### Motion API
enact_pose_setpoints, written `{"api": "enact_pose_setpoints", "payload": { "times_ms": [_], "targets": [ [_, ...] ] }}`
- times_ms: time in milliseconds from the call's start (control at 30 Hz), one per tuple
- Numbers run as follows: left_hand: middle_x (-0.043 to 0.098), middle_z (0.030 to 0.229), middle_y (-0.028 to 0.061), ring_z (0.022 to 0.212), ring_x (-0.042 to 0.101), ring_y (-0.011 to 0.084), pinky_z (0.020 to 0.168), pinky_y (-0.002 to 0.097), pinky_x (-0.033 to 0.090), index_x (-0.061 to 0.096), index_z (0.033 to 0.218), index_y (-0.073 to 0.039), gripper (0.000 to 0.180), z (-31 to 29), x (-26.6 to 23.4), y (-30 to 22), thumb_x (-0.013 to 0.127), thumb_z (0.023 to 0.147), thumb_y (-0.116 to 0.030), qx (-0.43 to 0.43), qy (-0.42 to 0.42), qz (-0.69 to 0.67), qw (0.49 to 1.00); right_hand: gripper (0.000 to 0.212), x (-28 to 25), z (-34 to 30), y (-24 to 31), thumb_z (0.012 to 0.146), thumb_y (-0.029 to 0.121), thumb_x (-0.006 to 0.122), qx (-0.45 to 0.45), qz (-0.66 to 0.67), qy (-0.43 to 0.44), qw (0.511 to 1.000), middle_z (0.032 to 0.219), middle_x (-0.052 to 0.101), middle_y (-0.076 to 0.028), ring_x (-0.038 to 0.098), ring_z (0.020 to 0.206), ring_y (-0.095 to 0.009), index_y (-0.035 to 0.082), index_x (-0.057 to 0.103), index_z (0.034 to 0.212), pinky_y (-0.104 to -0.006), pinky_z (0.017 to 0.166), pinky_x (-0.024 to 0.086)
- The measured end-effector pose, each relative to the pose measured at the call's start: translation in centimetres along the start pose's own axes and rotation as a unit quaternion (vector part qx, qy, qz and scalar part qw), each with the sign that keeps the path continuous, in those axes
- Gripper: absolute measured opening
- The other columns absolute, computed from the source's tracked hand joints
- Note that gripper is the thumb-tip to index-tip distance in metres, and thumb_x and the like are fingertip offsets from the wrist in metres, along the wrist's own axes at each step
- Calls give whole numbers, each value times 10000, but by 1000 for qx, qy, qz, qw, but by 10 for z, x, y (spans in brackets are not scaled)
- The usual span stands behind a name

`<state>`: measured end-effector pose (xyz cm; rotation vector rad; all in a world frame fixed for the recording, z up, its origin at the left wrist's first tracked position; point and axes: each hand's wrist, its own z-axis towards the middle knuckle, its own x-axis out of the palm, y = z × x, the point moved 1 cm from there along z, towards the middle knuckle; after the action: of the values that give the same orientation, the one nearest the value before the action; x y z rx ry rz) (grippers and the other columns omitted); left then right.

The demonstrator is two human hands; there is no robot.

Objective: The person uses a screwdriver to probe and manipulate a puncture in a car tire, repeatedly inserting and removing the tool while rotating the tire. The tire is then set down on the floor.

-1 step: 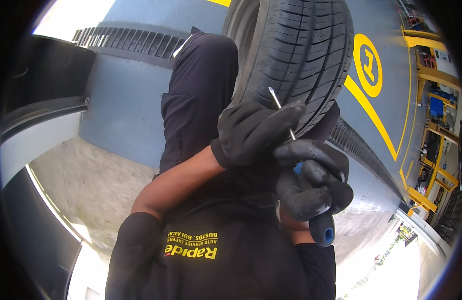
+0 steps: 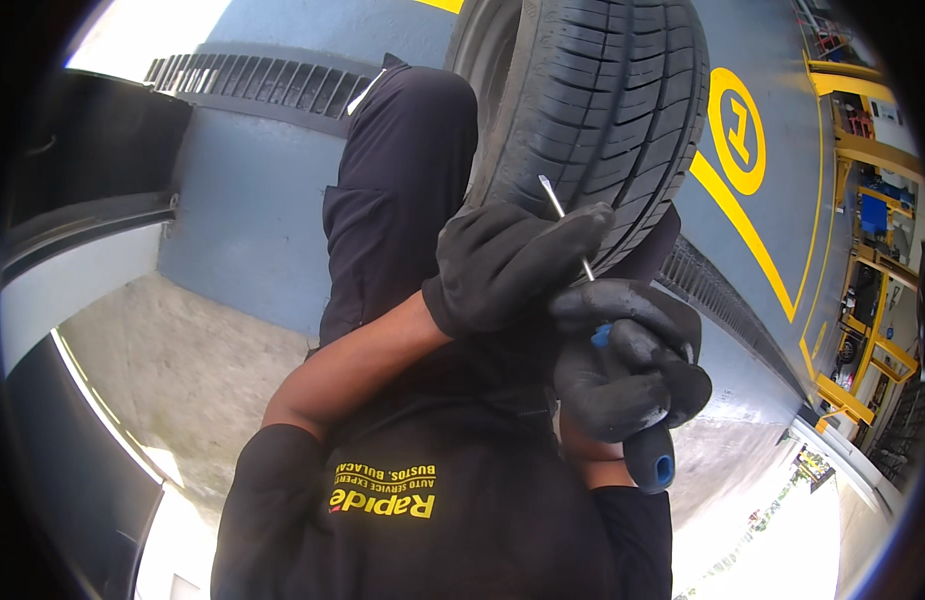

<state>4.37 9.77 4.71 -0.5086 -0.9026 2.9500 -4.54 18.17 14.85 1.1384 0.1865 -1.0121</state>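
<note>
My gloved right hand [image 2: 633,360] is closed around the black-and-blue handle of a flat-blade screwdriver [image 2: 665,472]; the butt end sticks out below the fist. Its thin metal shaft runs up and left, its flat tip in front of the tread. My gloved left hand [image 2: 523,262] is closed, fingertips pinched over the middle of that shaft, which they partly cover. Just beyond both hands a black car tire [image 2: 613,110] stands on its tread between my legs, its wheel side [image 2: 488,60] turned left. The tip's contact with the tread cannot be made out.
A slotted floor drain [image 2: 263,85] crosses the blue-grey floor at the left, and another grate [image 2: 718,290] shows at the right. Yellow floor markings [image 2: 740,130] lie right of the tire. Shelving with yellow frames [image 2: 873,200] stands at the far right, and a dark cabinet-like block [image 2: 93,150] at the left.
My right hand and the screwdriver handle have shifted very slightly to the right. My left hand and the tire look unmoved.
</note>
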Motion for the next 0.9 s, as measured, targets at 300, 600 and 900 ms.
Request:
{"api": "enact_pose_setpoints", "payload": {
  "times_ms": [300, 600, 900],
  "targets": [
    [745, 1193, 117, 802, 732, 163, 631, 279, 525, 666, 1270, 2, 499, 6, 0, 0, 770, 800, -132, -9, 4, -3, 1000, 394, 40, 4, -33, 1089, 353, 357, -9, 236, -203, 950, 725, 583, -133, 460, 476, -118, 59, 460, 848, -230, 464, 403],
    [750, 1205, 80, 824, 721, 160, 646, 279, 517, 673, 1310, -27, 548, 3, 2, 1, 740, 785, -170, -17, 32, 30, 999, 382, 46, 20, -39, 1041, 349, 435, 131, 362, -231, 893, 656, 536, -148, 474, 494, -154, 62, 447, 789, -234, 480, 412],
    [718, 899, -69, 679, 595, 112, 576, 260, 451, 737, 1246, -179, 454, 5, 3, -2, 759, 801, -268, 8, 27, 36, 999, 356, 19, 4, -15, 1070, 318, 384, -27, 149, -116, 982, 709, 577, -123, 618, 581, -188, 45, 468, 858, -296, 581, 517]
  ]
}}
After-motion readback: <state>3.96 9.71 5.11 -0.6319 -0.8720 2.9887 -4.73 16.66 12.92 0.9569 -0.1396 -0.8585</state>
